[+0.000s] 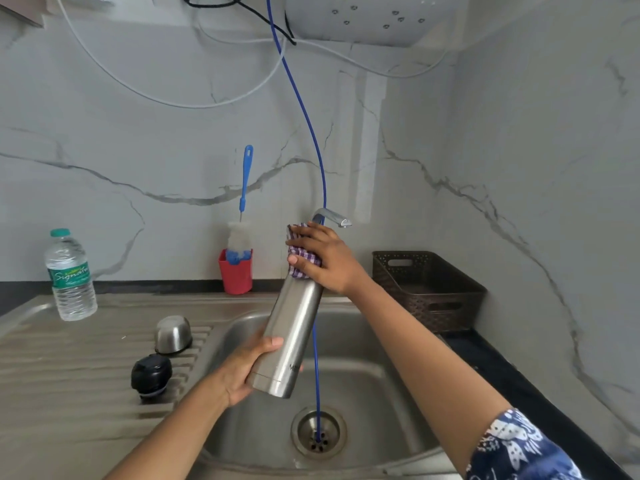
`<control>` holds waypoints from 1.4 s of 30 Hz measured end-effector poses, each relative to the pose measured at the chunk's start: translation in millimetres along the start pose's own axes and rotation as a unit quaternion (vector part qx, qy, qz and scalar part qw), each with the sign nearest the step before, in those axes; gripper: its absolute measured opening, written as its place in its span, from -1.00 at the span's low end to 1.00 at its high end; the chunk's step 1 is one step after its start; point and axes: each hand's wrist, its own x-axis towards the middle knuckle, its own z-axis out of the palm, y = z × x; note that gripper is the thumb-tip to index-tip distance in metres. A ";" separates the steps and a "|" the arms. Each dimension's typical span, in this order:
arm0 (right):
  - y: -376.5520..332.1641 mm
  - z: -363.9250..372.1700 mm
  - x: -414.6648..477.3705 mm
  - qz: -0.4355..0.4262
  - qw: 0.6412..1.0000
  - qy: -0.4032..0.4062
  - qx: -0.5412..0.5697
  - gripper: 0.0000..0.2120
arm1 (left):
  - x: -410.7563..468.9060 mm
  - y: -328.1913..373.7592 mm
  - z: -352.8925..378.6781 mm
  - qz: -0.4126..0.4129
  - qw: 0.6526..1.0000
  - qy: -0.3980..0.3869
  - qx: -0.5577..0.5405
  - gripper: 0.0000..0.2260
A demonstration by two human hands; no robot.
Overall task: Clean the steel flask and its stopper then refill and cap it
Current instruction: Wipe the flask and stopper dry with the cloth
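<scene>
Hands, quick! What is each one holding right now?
Left hand: grip closed round the tall silver steel flask, near its base.
Right hand: grip closed on a purple checked cloth over the flask's top.

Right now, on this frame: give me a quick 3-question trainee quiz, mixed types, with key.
1. True or false: the black stopper is fitted in the steel flask.
2. Multiple choice: what does the right hand hold against the flask's top? a) checked cloth b) sponge c) paper towel
3. Fill in: the left hand grips the flask near its ____ end.
Key: 1 false, it lies on the draining board; 2 a; 3 bottom.
</scene>
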 end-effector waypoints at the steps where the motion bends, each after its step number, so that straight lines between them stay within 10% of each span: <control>1: 2.6 -2.1 -2.2 0.003 1.000 -0.003 -0.009 -0.45 | -0.5 1.8 1.1 0.008 0.999 0.006 0.034 -0.01; 10: 26.0 -35.0 -41.2 -0.186 0.977 -0.033 -0.102 -0.38 | 5.1 3.8 -21.3 0.084 0.947 0.001 0.311 -0.06; 17: 24.1 -28.4 -70.1 0.010 0.991 0.003 0.132 -0.48 | 11.9 -9.8 -19.0 0.176 0.863 0.090 0.466 -0.22; 26: -19.2 -28.5 -69.8 0.241 0.966 0.084 -0.048 -0.63 | 16.9 -14.4 -8.7 0.290 0.678 0.228 0.635 -0.21; 34: 1.3 -18.0 -98.2 -0.132 0.975 0.159 -0.079 -0.52 | 18.7 -16.3 -15.1 0.196 0.867 0.065 0.454 -0.24; 42: 31.5 -35.1 -90.4 -0.256 0.954 0.092 -0.129 -0.47 | 20.5 -21.5 -11.1 0.144 0.903 0.012 0.405 -0.12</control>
